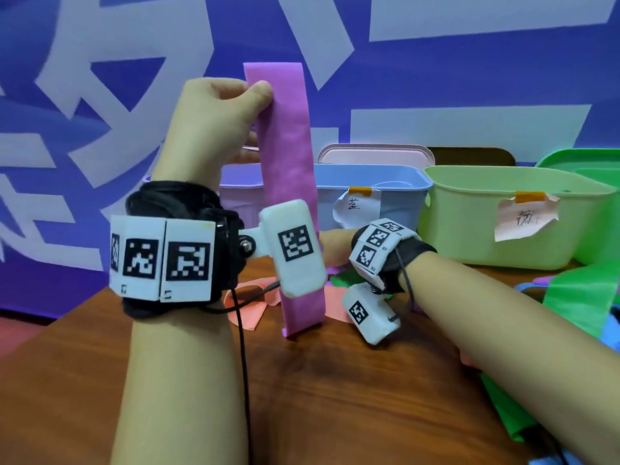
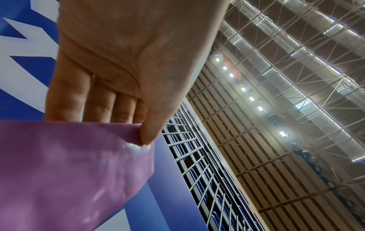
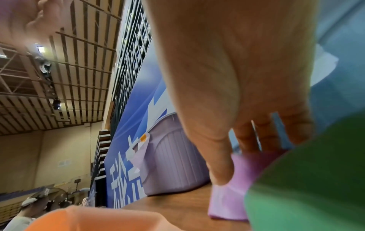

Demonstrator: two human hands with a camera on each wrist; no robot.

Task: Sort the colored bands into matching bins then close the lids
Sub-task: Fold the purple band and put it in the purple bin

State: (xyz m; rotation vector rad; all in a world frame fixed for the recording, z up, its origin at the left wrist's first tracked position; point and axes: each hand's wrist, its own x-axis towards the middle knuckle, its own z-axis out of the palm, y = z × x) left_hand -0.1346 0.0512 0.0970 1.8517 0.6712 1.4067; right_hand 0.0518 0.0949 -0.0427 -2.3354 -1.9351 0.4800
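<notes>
My left hand (image 1: 235, 102) is raised high and pinches the top of a long purple band (image 1: 288, 182) between thumb and fingers. The band hangs straight down and its lower end touches the wooden table (image 1: 335, 380). The left wrist view shows the thumb (image 2: 148, 134) pressed on the purple band's (image 2: 69, 171) edge. My right hand (image 1: 335, 245) is low on the table in front of the blue bin (image 1: 369, 182), mostly hidden. In the right wrist view, the right hand (image 3: 233, 165) pinches a purple band (image 3: 229, 200) beside a green band (image 3: 306, 179). I cannot tell whether it is the same band.
The purple bin (image 1: 238, 196), blue bin and green bin (image 1: 486, 226) stand open in a row at the back, with paper labels. A pink lid (image 1: 375, 156) leans behind them. Orange bands (image 1: 248, 313) lie mid-table. Green bands (image 1: 577, 297) and a green lid (image 1: 577, 159) are at the right.
</notes>
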